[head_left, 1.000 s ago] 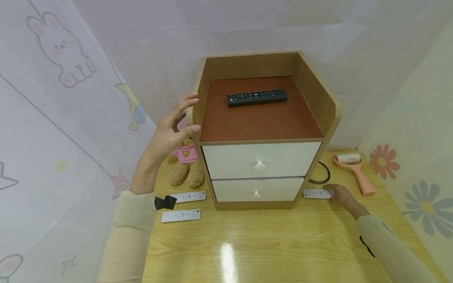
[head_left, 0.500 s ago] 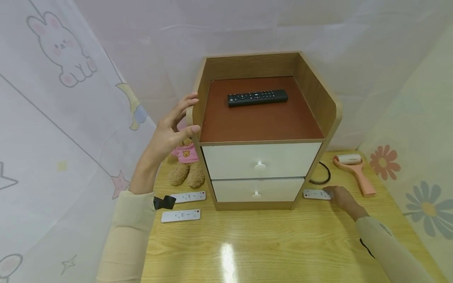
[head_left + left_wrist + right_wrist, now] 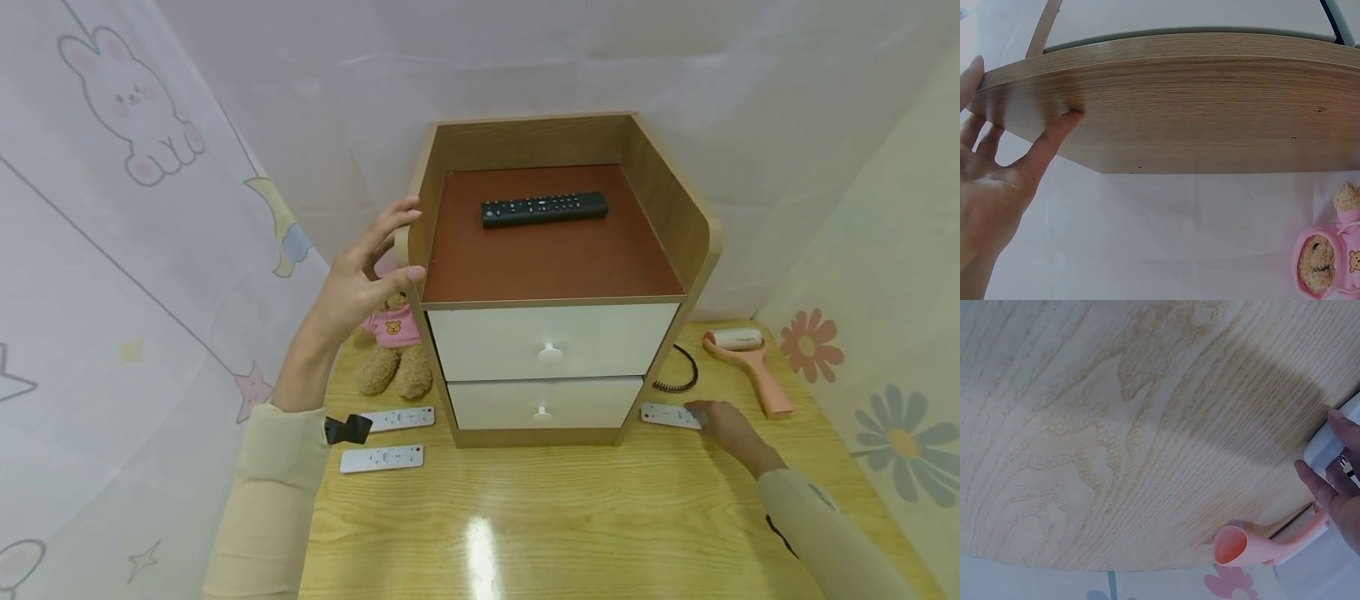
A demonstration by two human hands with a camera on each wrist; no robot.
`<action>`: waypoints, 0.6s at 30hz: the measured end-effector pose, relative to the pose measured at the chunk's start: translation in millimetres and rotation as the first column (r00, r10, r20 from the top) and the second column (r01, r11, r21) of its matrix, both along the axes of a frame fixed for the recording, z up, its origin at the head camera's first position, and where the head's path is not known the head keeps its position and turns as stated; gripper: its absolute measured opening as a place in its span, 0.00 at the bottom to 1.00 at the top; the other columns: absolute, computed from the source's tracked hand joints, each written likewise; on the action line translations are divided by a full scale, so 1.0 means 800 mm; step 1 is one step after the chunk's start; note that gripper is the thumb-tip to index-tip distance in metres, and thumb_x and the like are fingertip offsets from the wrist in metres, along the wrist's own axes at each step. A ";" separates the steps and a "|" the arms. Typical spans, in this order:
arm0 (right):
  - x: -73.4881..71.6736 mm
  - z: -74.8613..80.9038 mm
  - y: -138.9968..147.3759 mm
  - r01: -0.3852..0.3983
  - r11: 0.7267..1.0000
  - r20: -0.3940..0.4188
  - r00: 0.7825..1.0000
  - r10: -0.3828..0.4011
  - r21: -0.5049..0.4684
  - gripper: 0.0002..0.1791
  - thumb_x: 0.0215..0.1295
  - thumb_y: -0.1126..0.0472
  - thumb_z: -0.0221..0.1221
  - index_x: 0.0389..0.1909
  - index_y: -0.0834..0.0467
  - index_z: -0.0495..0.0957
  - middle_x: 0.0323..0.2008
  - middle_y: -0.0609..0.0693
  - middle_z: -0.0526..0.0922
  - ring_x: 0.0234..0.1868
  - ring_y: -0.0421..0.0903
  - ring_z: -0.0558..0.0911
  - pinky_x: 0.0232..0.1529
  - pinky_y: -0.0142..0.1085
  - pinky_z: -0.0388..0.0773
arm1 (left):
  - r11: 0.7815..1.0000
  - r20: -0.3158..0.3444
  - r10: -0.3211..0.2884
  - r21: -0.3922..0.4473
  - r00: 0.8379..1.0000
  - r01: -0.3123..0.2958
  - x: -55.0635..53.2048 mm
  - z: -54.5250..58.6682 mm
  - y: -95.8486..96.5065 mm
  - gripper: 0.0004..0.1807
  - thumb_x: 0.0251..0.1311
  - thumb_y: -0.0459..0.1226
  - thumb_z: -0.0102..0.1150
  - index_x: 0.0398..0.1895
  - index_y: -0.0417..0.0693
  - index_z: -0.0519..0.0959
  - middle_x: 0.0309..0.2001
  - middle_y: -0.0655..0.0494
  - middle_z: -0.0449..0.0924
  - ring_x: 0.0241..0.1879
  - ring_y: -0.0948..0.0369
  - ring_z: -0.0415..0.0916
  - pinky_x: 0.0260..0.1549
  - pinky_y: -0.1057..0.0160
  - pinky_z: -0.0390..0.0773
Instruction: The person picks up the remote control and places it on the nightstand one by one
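A small wooden cabinet (image 3: 540, 437) with two white drawers (image 3: 487, 342) stands on the table. My left hand (image 3: 352, 279) grips the upper edge of its left side panel (image 3: 1197, 106), thumb and fingertips hooked over the rim in the head view. The left wrist view has one fingertip pressing the panel's outer face. To the right of the cabinet's base, my right hand (image 3: 727, 429) pinches the near end of a white remote control (image 3: 667, 415) low at the tabletop. In the right wrist view the white remote (image 3: 1322, 447) sits between thumb and fingers, partly cut off.
A black remote (image 3: 543, 210) lies on the cabinet's red-brown top. Two more white remotes (image 3: 382, 458) and a teddy bear (image 3: 395, 333) in pink are at the left. Behind my right hand lie a black toothed headband (image 3: 686, 379) and a peach-handled lint roller (image 3: 750, 362).
The white remote at the right has turned slightly, its held end coming a little nearer to me with my right hand. My left hand stays on the cabinet's edge.
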State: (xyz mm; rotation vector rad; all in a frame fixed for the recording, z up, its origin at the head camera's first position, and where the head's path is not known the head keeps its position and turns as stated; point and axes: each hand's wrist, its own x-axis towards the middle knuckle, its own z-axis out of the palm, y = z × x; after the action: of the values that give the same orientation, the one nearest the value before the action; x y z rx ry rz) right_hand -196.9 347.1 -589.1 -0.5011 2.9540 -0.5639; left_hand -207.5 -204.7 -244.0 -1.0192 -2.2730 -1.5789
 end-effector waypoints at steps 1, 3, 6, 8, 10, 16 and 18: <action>0.001 0.000 0.000 0.006 1.000 0.005 1.000 -0.006 -0.007 0.25 0.45 0.79 0.66 0.50 0.74 0.77 0.44 0.71 0.80 0.42 0.67 0.80 0.40 0.56 0.79 | 1.000 -0.003 0.006 -0.005 1.000 -0.006 0.000 0.000 0.000 0.32 0.59 0.22 0.58 0.68 0.38 0.63 0.74 0.51 0.53 0.73 0.61 0.48 0.72 0.49 0.47; 0.004 0.001 0.001 0.015 1.000 0.015 1.000 -0.015 -0.016 0.26 0.45 0.79 0.66 0.50 0.74 0.77 0.45 0.72 0.80 0.42 0.67 0.80 0.40 0.56 0.79 | 1.000 -0.009 0.016 -0.014 1.000 -0.016 0.001 0.001 0.000 0.32 0.59 0.22 0.58 0.68 0.38 0.63 0.74 0.51 0.54 0.73 0.61 0.49 0.72 0.50 0.49; 0.007 0.001 0.002 0.026 0.999 0.037 0.999 -0.025 -0.021 0.26 0.46 0.78 0.66 0.51 0.74 0.76 0.45 0.72 0.79 0.42 0.68 0.80 0.39 0.56 0.79 | 0.999 -0.017 0.028 -0.021 0.999 -0.028 0.001 0.001 0.000 0.32 0.59 0.23 0.59 0.67 0.37 0.64 0.74 0.51 0.54 0.73 0.61 0.50 0.71 0.51 0.51; 0.010 0.001 0.004 0.029 0.999 0.041 0.999 -0.028 -0.020 0.25 0.47 0.78 0.66 0.51 0.74 0.76 0.45 0.73 0.79 0.41 0.67 0.80 0.38 0.56 0.79 | 0.999 -0.019 0.031 -0.021 0.999 -0.031 0.002 0.001 0.000 0.32 0.59 0.23 0.59 0.67 0.37 0.64 0.73 0.51 0.55 0.73 0.61 0.50 0.71 0.50 0.51; 0.012 -0.001 0.005 0.030 0.999 0.034 0.999 -0.029 -0.020 0.25 0.48 0.77 0.66 0.51 0.73 0.76 0.46 0.72 0.79 0.42 0.67 0.80 0.39 0.56 0.79 | 0.999 -0.021 0.034 -0.020 0.999 -0.034 0.002 0.001 0.000 0.32 0.59 0.23 0.59 0.67 0.37 0.64 0.73 0.51 0.55 0.72 0.62 0.50 0.71 0.50 0.51; 0.014 0.002 0.013 0.043 0.998 0.016 0.999 -0.043 -0.037 0.25 0.49 0.75 0.66 0.52 0.74 0.76 0.46 0.73 0.79 0.41 0.67 0.80 0.40 0.57 0.79 | 0.999 -0.007 0.031 -0.015 1.000 -0.031 0.001 0.000 -0.002 0.32 0.59 0.23 0.59 0.68 0.38 0.64 0.73 0.54 0.56 0.73 0.62 0.49 0.72 0.53 0.50; 0.012 0.007 0.017 0.055 0.998 0.017 0.998 -0.055 -0.039 0.25 0.50 0.75 0.65 0.52 0.74 0.75 0.45 0.73 0.79 0.38 0.64 0.81 0.38 0.56 0.79 | 1.000 -0.001 0.024 -0.011 1.000 -0.024 0.001 -0.001 -0.002 0.32 0.59 0.23 0.59 0.68 0.39 0.64 0.73 0.54 0.55 0.73 0.63 0.49 0.72 0.55 0.50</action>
State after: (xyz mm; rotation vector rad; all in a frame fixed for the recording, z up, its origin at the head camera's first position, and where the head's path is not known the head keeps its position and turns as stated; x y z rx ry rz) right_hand -187.1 360.6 -583.7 -0.4180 2.9551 -0.6304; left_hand -206.6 -206.3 -244.5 -0.9907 -2.2869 -1.5585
